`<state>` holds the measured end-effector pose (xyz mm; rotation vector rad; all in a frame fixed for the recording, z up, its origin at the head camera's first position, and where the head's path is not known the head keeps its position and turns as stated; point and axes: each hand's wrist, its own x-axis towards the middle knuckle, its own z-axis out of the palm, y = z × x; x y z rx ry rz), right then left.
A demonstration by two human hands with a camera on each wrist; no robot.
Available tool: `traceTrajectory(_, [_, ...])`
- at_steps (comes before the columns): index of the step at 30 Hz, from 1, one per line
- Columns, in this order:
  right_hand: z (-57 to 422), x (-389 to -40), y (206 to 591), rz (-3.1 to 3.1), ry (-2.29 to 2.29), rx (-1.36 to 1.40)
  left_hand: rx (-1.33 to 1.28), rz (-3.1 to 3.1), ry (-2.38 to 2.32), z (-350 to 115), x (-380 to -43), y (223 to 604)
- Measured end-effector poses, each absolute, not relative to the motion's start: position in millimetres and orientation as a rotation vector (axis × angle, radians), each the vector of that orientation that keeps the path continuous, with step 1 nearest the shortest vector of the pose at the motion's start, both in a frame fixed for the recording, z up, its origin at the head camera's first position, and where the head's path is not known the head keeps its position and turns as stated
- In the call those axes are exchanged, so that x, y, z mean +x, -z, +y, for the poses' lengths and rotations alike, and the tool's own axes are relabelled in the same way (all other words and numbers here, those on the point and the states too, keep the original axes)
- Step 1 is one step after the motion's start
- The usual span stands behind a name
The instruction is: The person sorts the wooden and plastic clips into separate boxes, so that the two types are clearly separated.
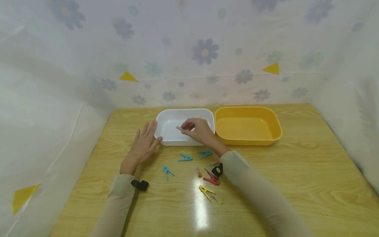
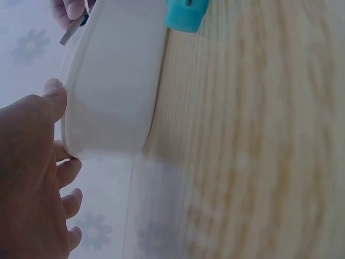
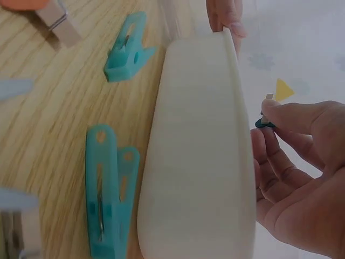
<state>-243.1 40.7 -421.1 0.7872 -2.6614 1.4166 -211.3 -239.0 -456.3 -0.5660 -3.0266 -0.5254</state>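
My right hand (image 1: 197,129) is over the white plastic tub (image 1: 185,143), pinching a small wooden clothespin (image 1: 179,128) between thumb and fingers. In the right wrist view this clothespin (image 3: 268,105) has a dark green piece at its lower end. My left hand (image 1: 142,146) rests against the tub's left end, fingers spread and fairly straight. The left wrist view has its thumb (image 2: 55,97) at the rim. On the table in front of the tub lie three teal clothespins (image 1: 185,157), one of them close to its front wall.
A yellow tub (image 1: 248,142) stands right beside the white one. Nearer on the wooden table (image 1: 311,171) lie a red clothespin (image 1: 211,179), a yellow clothespin (image 1: 205,191) and small wooden ones with an orange piece (image 1: 199,173) and a yellow piece (image 1: 218,200). A flowered sheet (image 1: 177,65) hangs behind.
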Motion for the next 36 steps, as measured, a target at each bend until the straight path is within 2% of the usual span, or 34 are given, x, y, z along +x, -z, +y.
traceTrajectory(18, [2.9,-274.2,440.6,-2.774,-1.421,0.790,-0.565,-3.029,0.522,-232.9,-210.8,455.8])
traceTrajectory(36, [-10.8,-290.1,452.8,-2.953,-1.301,0.784,-0.565,-3.033,0.544,-229.3,-207.4,459.4])
